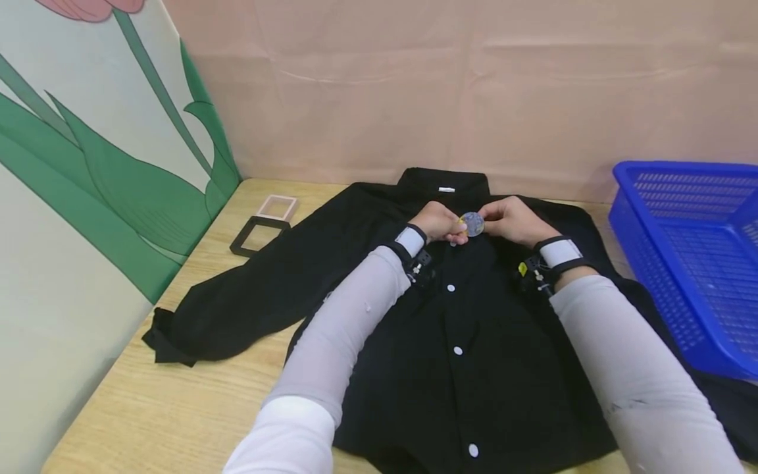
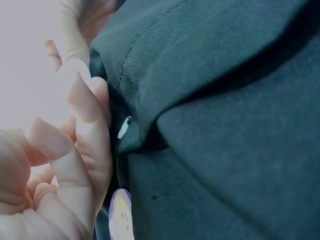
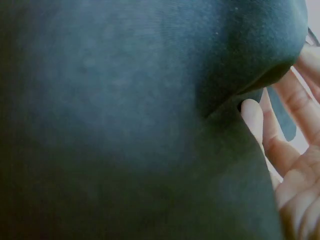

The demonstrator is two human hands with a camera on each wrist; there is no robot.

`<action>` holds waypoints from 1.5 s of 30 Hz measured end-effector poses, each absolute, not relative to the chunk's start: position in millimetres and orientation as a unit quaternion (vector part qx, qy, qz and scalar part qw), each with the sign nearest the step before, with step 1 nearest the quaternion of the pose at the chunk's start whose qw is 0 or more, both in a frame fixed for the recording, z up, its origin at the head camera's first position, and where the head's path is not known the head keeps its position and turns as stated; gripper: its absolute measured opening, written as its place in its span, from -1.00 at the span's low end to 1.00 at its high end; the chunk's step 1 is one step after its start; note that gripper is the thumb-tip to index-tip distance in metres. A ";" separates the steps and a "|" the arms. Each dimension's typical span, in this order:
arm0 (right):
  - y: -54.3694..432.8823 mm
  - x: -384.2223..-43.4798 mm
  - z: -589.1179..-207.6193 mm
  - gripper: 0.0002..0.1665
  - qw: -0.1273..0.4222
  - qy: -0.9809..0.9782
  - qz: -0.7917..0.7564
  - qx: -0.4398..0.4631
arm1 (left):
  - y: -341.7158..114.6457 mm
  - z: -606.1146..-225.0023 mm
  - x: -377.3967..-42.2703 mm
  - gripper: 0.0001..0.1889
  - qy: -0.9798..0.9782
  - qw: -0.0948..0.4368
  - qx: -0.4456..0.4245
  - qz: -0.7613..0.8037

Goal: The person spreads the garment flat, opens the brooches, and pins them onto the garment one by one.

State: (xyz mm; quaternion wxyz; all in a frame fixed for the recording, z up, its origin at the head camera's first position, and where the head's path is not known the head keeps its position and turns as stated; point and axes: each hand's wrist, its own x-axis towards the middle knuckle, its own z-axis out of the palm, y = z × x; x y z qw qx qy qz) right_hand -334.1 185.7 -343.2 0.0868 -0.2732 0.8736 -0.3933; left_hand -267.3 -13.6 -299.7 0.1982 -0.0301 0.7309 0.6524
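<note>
A black long-sleeved shirt [image 1: 385, 375] lies front up, its collar at the far side. High on its button front, both hands meet at a round badge [image 1: 472, 224], greyish blue with a yellow left edge. My left hand [image 1: 439, 222] pinches the badge's left edge, fingers curled. From the other side, my right hand [image 1: 516, 222] holds its right edge between thumb and fingers. A white button [image 1: 453, 244] shows just below the left fingers. In the left wrist view, the cloth is bunched beside the fingers [image 2: 92, 135]; in the right wrist view, a fold covers part of the fingertips [image 3: 252, 117].
A blue plastic basket [image 1: 681, 263] stands to the right, close to the shirt's sleeve. Left of the shirt lie a black square frame [image 1: 239, 241] and a pale pink one [image 1: 293, 209]. A pink backdrop [image 1: 414, 85] and a tulip-patterned panel [image 1: 118, 151] border the wooden table [image 1: 219, 408].
</note>
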 end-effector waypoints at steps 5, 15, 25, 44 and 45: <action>188.1 -332.8 -343.6 -0.85 0.108 0.866 -0.407 -0.269 | -13.4 -298.7 -263.6 -0.69 0.727 0.211 -0.030 0.653; 185.5 -332.4 -332.9 -0.75 0.205 0.871 -0.383 -0.229 | -11.0 -312.4 -262.6 -0.72 0.742 0.198 0.006 0.641; 172.6 -329.3 -301.2 -0.53 0.274 0.882 -0.294 -0.248 | -1.9 -323.3 -277.4 -0.84 0.818 0.147 0.008 0.556; 146.6 -322.2 -294.5 -0.82 0.188 0.908 -0.113 -0.357 | 9.9 -326.2 -288.9 -0.79 0.929 0.084 0.013 0.361; 145.4 -321.6 -294.9 -0.82 0.192 0.910 -0.106 -0.351 | 10.5 -325.6 -288.1 -0.76 0.942 0.073 0.025 0.327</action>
